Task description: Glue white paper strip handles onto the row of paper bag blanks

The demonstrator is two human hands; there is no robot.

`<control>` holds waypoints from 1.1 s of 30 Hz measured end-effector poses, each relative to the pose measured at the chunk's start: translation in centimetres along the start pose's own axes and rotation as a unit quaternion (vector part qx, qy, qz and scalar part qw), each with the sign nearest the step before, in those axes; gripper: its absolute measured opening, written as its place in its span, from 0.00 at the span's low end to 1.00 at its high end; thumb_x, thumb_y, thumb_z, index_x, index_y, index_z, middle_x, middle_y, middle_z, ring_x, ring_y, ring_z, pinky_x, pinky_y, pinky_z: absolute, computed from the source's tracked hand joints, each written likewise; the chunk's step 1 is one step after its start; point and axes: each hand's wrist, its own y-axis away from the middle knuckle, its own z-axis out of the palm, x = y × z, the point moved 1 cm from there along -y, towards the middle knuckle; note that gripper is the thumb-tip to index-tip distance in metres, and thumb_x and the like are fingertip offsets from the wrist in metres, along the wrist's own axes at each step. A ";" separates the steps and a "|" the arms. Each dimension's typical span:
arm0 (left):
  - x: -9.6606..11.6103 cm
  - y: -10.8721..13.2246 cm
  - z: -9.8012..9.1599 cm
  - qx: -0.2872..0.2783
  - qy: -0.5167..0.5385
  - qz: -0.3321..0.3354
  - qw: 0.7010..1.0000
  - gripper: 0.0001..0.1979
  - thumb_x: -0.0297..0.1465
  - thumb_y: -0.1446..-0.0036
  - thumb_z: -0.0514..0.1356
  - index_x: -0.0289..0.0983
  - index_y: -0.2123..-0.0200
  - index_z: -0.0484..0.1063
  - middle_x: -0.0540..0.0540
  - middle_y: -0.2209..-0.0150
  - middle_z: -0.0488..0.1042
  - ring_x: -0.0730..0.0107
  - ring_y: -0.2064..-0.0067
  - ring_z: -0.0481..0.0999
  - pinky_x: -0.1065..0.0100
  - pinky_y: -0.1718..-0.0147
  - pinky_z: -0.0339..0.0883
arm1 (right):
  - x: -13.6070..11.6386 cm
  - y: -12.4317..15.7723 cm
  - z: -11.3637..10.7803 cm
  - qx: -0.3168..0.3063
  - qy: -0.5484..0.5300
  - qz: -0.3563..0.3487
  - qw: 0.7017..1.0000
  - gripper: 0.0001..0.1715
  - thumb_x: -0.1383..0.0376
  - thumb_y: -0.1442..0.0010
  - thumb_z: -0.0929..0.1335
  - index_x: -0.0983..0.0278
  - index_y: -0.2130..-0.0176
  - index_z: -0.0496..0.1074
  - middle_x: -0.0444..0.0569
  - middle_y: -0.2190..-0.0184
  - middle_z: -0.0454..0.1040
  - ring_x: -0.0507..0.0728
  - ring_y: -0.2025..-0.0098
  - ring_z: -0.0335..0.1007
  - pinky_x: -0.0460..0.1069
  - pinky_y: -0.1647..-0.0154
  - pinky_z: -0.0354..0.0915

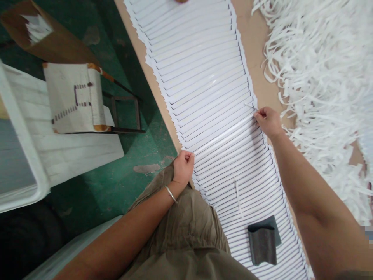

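A long row of overlapping white sheets [201, 77] lies fanned out along the wooden table [253, 42]. My left hand [183, 166] is closed in a pinch at the left edge of one sheet. My right hand [268, 121] pinches the right end of the same band, where a thin white strip [221, 136] stands slightly raised across the row. A loose white strip [239, 198] lies lengthwise on the sheets nearer me. A dark grey cloth [264, 243] rests on the sheets close to my right forearm.
A big heap of white paper strips [320, 77] covers the table's right side. Left of the table is green floor [125, 163], a metal-framed stool with a woven cover [75, 97], a white crate [17, 155] and a brown box [46, 35].
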 end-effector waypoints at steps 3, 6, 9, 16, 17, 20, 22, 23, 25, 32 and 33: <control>-0.4 -0.1 0.2 0.005 -0.003 0.005 1.000 0.07 0.34 0.41 0.59 0.39 0.70 0.68 0.48 0.72 0.75 0.66 0.68 0.75 0.67 0.63 0.67 | 0.0 -0.1 0.2 -0.006 0.002 -0.006 1.000 0.08 0.59 0.42 0.68 0.61 0.67 0.70 0.46 0.74 0.72 0.57 0.70 0.68 0.52 0.64 0.66; -0.7 -0.3 0.4 0.009 -0.007 0.006 1.000 0.07 0.34 0.41 0.59 0.39 0.70 0.68 0.49 0.73 0.75 0.66 0.69 0.75 0.67 0.65 0.67 | -0.4 -0.1 0.2 -0.008 0.002 0.000 1.000 0.07 0.59 0.43 0.68 0.60 0.68 0.70 0.46 0.75 0.72 0.57 0.71 0.67 0.52 0.65 0.65; -0.9 -0.4 0.5 0.009 -0.016 0.008 1.000 0.07 0.35 0.41 0.59 0.39 0.70 0.68 0.49 0.73 0.75 0.66 0.69 0.75 0.67 0.65 0.67 | -0.8 0.0 0.2 -0.001 0.004 -0.003 1.000 0.07 0.59 0.43 0.68 0.61 0.68 0.69 0.46 0.74 0.71 0.57 0.70 0.66 0.52 0.65 0.64; -0.7 -0.3 0.6 0.010 -0.040 0.004 0.999 0.09 0.36 0.40 0.59 0.40 0.71 0.66 0.49 0.73 0.74 0.67 0.69 0.75 0.67 0.65 0.66 | -0.8 -0.1 0.3 0.003 0.025 -0.014 1.000 0.07 0.59 0.43 0.68 0.61 0.68 0.70 0.48 0.72 0.72 0.57 0.69 0.65 0.53 0.63 0.64; -0.6 -0.3 0.5 0.009 -0.042 0.002 0.999 0.09 0.35 0.40 0.59 0.40 0.71 0.66 0.49 0.73 0.74 0.67 0.69 0.74 0.67 0.65 0.66 | -0.8 -0.1 0.4 0.001 0.029 -0.012 1.000 0.07 0.59 0.42 0.68 0.61 0.68 0.70 0.48 0.71 0.72 0.57 0.69 0.65 0.53 0.62 0.64; -0.2 -0.2 0.4 0.005 -0.049 -0.001 0.999 0.08 0.34 0.40 0.58 0.40 0.71 0.65 0.49 0.73 0.74 0.67 0.69 0.75 0.67 0.64 0.65 | -0.6 -0.3 0.5 -0.008 0.037 -0.001 0.999 0.08 0.59 0.42 0.68 0.60 0.67 0.69 0.48 0.71 0.71 0.58 0.68 0.66 0.53 0.61 0.64; -0.1 -0.2 0.3 0.001 -0.053 -0.002 0.999 0.08 0.33 0.40 0.58 0.40 0.71 0.65 0.49 0.72 0.74 0.66 0.68 0.75 0.67 0.64 0.65 | -0.5 -0.3 0.6 -0.011 0.039 0.003 0.999 0.07 0.59 0.42 0.68 0.60 0.67 0.69 0.48 0.71 0.71 0.58 0.68 0.66 0.53 0.61 0.64; 0.0 -0.2 0.3 -0.001 -0.056 -0.003 0.998 0.08 0.33 0.40 0.58 0.40 0.71 0.65 0.49 0.72 0.74 0.66 0.68 0.75 0.67 0.64 0.65 | -0.5 -0.4 0.7 -0.010 0.040 0.002 0.999 0.07 0.59 0.42 0.68 0.60 0.67 0.70 0.48 0.71 0.71 0.58 0.68 0.66 0.53 0.61 0.64; 0.1 -0.2 0.2 -0.002 -0.062 -0.002 0.998 0.07 0.33 0.40 0.58 0.40 0.71 0.65 0.48 0.72 0.74 0.66 0.68 0.75 0.67 0.64 0.65 | -0.5 -0.4 0.8 -0.008 0.041 0.000 0.999 0.07 0.59 0.42 0.68 0.60 0.67 0.69 0.49 0.71 0.71 0.58 0.68 0.65 0.54 0.60 0.65; 0.2 -0.7 0.1 -0.004 -0.104 0.012 0.994 0.09 0.33 0.40 0.58 0.41 0.73 0.63 0.49 0.74 0.73 0.64 0.69 0.75 0.67 0.66 0.64 | -1.2 0.0 0.4 0.042 0.077 -0.015 0.996 0.11 0.58 0.44 0.69 0.60 0.63 0.68 0.48 0.72 0.68 0.59 0.68 0.64 0.56 0.59 0.65; 0.2 -0.7 0.0 -0.006 -0.099 0.013 0.995 0.09 0.33 0.40 0.58 0.41 0.72 0.63 0.49 0.75 0.72 0.65 0.70 0.74 0.67 0.67 0.63 | -1.2 0.1 0.3 0.060 0.081 -0.014 0.995 0.12 0.57 0.44 0.69 0.60 0.61 0.68 0.47 0.71 0.68 0.59 0.68 0.64 0.56 0.59 0.66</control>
